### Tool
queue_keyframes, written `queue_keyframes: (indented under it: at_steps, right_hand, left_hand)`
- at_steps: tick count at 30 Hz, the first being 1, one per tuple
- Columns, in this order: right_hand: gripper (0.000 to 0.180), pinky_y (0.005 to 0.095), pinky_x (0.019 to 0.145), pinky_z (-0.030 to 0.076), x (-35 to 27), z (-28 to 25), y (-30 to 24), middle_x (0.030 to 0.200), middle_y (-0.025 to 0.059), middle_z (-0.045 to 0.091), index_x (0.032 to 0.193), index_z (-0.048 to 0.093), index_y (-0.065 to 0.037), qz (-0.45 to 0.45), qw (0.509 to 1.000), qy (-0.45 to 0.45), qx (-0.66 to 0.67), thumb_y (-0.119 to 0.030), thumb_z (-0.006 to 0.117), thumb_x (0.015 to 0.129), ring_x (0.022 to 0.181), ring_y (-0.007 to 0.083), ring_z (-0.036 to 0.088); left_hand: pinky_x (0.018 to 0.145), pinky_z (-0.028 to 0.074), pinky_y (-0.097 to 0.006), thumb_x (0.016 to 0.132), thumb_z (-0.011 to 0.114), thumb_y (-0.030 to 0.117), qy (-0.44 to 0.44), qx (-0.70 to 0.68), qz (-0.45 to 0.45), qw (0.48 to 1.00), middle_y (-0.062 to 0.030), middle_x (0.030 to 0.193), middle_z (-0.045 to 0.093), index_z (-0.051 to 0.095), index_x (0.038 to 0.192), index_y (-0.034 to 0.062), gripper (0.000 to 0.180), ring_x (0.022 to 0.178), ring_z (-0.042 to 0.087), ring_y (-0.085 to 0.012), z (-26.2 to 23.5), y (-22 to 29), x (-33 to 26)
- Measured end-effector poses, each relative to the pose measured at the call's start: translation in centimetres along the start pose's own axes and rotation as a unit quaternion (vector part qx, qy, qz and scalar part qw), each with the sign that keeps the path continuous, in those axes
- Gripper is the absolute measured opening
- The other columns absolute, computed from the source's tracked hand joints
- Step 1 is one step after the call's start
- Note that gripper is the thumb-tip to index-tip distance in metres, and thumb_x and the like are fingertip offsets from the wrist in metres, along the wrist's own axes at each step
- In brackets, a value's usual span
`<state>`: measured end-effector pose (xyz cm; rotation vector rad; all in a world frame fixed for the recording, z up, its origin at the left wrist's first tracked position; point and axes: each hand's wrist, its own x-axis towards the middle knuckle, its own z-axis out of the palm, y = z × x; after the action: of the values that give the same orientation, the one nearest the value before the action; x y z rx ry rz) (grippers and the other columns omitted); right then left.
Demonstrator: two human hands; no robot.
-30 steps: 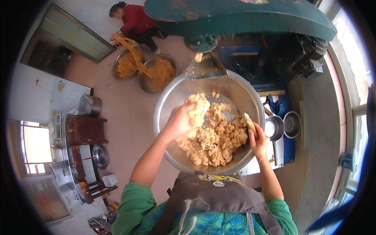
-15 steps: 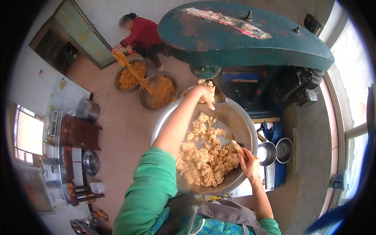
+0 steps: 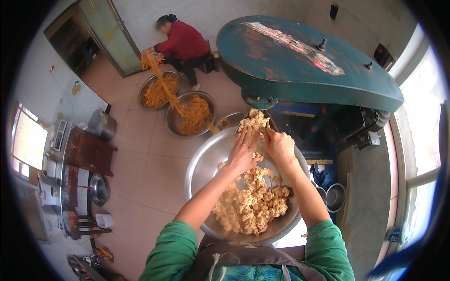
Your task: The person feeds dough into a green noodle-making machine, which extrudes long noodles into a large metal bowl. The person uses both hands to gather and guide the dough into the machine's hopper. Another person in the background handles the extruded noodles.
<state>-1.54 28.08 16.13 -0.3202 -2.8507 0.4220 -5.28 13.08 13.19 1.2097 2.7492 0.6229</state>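
A wide metal basin (image 3: 196, 161) in front of me holds crumbly tan dough (image 3: 255, 201). At its far rim, a heap of the same dough (image 3: 254, 121) sits in the feed opening of a green machine (image 3: 300, 61). My left hand (image 3: 243, 152) lies against the near side of this heap, fingers stretched out. Beside it, my right hand (image 3: 280, 147) is closed around a short tan stick (image 3: 265, 133), its end at the dough. The fingers partly hide the stick.
Beyond the basin on the left, a person in red (image 3: 187, 42) lifts long orange-brown dough strips (image 3: 161, 82) above two metal bowls (image 3: 168, 124). A metal pot (image 3: 335, 197) stands right of the basin. A dark wooden table (image 3: 86, 152) is at the left.
My right hand has moved from the basin's right side up to the feed opening, bringing the stick. My left hand has come down slightly beside it. The view has shifted a little.
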Motion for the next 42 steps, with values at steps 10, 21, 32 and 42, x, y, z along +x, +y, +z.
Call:
queue_keyframes:
  at_steps: [10, 21, 32, 42]
  right_hand:
    - [0.014, 0.0452, 0.071, 0.055, 6.4, 3.2, 0.5, 0.085, 0.0180, 0.068, 0.093, 0.068, -0.016, -0.059, 0.978, -0.121, -0.159, -0.018, 0.059, 0.083, 0.080, 0.0359, 0.068]
    - [0.029, 0.0495, 0.065, 0.054, 6.7, 5.2, -0.4, 0.081, 0.0189, 0.068, 0.112, 0.064, -0.022, 0.025, 0.997, -0.008, -0.070, -0.033, 0.059, 0.085, 0.075, 0.0396, 0.066]
    - [0.028, 0.0509, 0.068, 0.054, 4.5, 1.8, -1.8, 0.082, 0.0204, 0.067, 0.100, 0.069, -0.020, 0.067, 0.991, -0.028, -0.109, -0.040, 0.052, 0.090, 0.077, 0.0410, 0.066]
    - [0.023, 0.0479, 0.075, 0.053, 7.6, 3.1, 0.8, 0.092, 0.0194, 0.068, 0.097, 0.067, -0.014, 0.055, 0.982, -0.082, -0.163, -0.031, 0.054, 0.088, 0.087, 0.0395, 0.065]
  left_hand:
    - [0.114, 0.019, -0.049, 0.072, 0.066, 0.019, -0.011, 0.133, 0.008, 0.991, -0.0345, 0.144, 0.025, 0.026, 0.142, -0.0056, 0.084, 0.136, 0.027, -0.0450, 2.6, -0.9, 2.8]
    - [0.113, 0.023, -0.050, 0.075, 0.061, 0.002, 0.085, 0.006, 0.075, 0.993, -0.0281, 0.139, 0.032, 0.041, 0.132, -0.0029, 0.061, 0.135, 0.025, -0.0434, 2.8, -2.6, 2.1]
    - [0.115, 0.020, -0.044, 0.074, 0.075, 0.030, 0.099, -0.056, -0.037, 0.993, -0.0309, 0.147, 0.021, 0.032, 0.135, -0.0132, 0.086, 0.139, 0.022, -0.0403, -0.7, -2.5, 1.3]
    - [0.113, 0.022, -0.045, 0.070, 0.073, 0.052, 0.078, 0.058, -0.006, 0.995, -0.0337, 0.139, 0.034, 0.033, 0.132, -0.0177, 0.101, 0.133, 0.033, -0.0397, 1.7, -1.3, 2.5]
